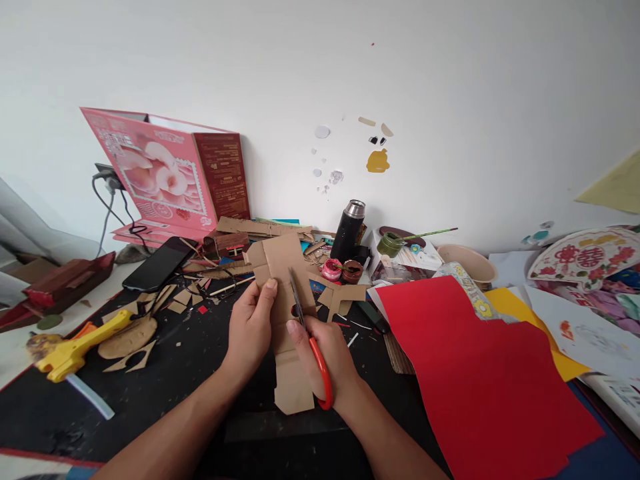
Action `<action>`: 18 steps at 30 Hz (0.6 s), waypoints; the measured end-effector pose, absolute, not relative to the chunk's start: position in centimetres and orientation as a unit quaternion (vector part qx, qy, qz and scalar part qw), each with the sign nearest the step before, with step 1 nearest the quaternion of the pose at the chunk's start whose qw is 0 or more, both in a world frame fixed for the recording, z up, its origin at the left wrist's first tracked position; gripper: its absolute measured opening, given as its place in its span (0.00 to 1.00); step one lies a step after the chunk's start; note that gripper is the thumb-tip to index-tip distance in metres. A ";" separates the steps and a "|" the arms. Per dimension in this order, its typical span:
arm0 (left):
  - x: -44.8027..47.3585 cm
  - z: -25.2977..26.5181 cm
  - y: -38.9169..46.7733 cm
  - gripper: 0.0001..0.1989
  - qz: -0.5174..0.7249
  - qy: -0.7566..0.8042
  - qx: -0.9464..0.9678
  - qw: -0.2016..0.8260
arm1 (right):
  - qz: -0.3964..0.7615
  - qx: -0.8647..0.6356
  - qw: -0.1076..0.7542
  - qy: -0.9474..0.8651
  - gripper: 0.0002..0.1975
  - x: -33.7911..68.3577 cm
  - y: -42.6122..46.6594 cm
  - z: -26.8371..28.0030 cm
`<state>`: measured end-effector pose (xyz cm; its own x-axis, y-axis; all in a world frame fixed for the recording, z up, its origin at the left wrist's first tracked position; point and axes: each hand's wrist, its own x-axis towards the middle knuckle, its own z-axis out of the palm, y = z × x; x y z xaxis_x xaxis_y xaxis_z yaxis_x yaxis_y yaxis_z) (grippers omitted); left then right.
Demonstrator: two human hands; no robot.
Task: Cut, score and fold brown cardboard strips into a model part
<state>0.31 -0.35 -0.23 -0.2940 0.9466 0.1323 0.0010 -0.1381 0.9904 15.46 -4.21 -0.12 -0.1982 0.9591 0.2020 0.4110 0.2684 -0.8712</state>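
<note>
A long strip of brown cardboard [281, 257] with creases and notched ends stands tilted over the black table mat. My left hand [250, 323] pinches its left edge, thumb on the near face and fingers behind. In my right hand [333, 357] is a pair of scissors [323, 373] with red handles, the blades pointing up and lying along the cardboard's face. Beside the blades a small dark hole shows in the cardboard. How far the blades are apart is hard to see. The right fingers are partly hidden behind the cardboard.
To the left lie a yellow glue gun [83, 350], a phone [159, 263] and cardboard scraps [183, 297]. Behind stand a pink box [165, 173], a black flask [349, 230] and paint jars [332, 269]. A large red sheet [480, 380] covers the right side.
</note>
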 end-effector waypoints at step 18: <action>0.4 0.1 -0.3 0.23 0.612 0.525 0.452 0.382 | 0.361 -0.483 0.398 -0.691 0.26 15.5 -4.3 -0.1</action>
<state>0.44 -0.32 0.15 -0.3005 0.9415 0.1526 0.0067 -0.1579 0.9874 15.49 -4.31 -0.11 -0.2165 0.9555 0.2004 0.3803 0.2716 -0.8841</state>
